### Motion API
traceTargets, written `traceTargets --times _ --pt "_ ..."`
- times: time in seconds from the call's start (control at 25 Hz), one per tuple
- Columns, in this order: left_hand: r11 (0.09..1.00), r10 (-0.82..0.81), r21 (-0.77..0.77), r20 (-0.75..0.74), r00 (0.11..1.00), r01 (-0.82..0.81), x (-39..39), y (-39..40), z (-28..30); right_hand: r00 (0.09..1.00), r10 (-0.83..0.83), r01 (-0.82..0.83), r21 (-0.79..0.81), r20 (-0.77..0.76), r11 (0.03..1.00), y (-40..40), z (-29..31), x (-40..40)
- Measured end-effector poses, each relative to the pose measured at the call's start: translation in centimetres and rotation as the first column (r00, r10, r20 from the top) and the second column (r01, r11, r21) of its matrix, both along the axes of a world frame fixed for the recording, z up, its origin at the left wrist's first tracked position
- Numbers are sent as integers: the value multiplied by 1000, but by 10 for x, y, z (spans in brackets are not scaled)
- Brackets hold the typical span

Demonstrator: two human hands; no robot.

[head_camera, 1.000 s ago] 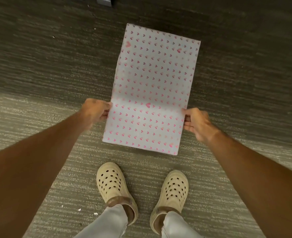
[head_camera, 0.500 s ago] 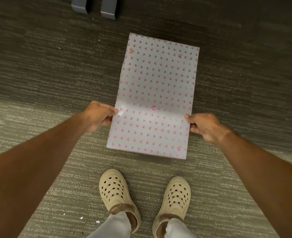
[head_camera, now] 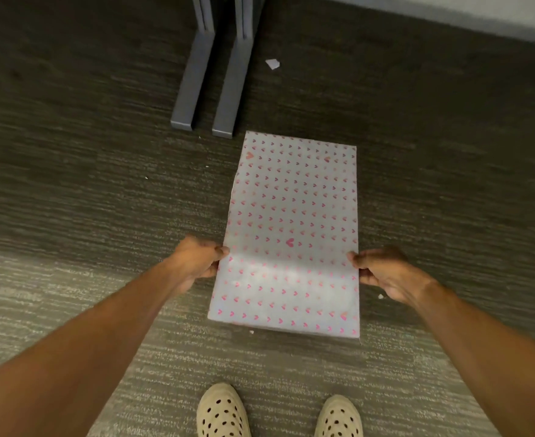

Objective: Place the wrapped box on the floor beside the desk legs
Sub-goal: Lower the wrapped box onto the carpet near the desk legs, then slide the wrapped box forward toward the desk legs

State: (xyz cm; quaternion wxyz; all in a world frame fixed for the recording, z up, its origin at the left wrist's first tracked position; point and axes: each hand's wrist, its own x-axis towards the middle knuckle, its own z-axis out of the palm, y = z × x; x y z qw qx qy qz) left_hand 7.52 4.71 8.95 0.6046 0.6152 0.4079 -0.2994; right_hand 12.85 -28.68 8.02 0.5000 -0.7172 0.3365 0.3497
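Observation:
The wrapped box [head_camera: 293,216] is a long flat rectangle in white paper with small pink hearts. It lies lengthwise over the grey carpet, its far end just short of the feet of two grey desk legs [head_camera: 209,80]. My left hand [head_camera: 198,260] grips its left edge and my right hand [head_camera: 382,272] grips its right edge, both near the box's close half. Whether the box rests on the carpet or hovers just above it, I cannot tell.
A small scrap of white paper [head_camera: 272,64] lies on the carpet right of the desk legs. A pale wall base [head_camera: 449,14] runs along the top right. My two beige perforated clogs [head_camera: 222,411] stand at the bottom edge.
The box has moved forward and lower toward the desk legs, which now show fully at the top. Both hands keep their grip on its sides.

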Motion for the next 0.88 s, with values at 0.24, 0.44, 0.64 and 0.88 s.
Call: traceTargets --times 0.24,0.44,0.64,0.88 --pt "993 -106 68 81 991 101 58 9 18 992 85 -93 84 91 992 4 17 47" --pt "991 -93 106 138 986 79 116 2 0 984 118 -120 2 132 993 4 0 114" --pt "986 -74 161 141 987 51 168 -8 -17 980 127 -134 37 150 990 1 -9 171" --pt "985 -68 170 188 980 35 220 -12 -50 969 152 -159 21 197 987 2 -29 221"
